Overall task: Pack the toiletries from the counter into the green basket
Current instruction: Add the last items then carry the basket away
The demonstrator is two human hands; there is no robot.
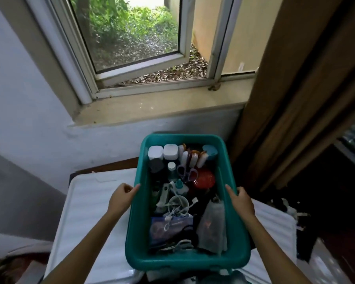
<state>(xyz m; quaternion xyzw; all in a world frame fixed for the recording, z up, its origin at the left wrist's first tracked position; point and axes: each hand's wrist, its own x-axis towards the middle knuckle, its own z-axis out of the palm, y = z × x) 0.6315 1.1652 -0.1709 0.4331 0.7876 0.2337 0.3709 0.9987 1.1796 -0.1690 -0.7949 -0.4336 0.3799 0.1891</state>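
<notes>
My left hand [122, 196] and right hand [242, 201] each grip a long side of the green basket [188, 261], thumbs against its rim and fingers curled. The basket is between them, over a white covered surface [86, 201] and below an open window [131, 37]. Packed inside are white-capped bottles [155, 152], brushes [193, 157], purple scissors [188, 173], a red tub [203, 179] and a grey pouch [212, 228].

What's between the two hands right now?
In the head view, the green basket, full of toiletries; left hand and right hand grip its long sides.
</notes>
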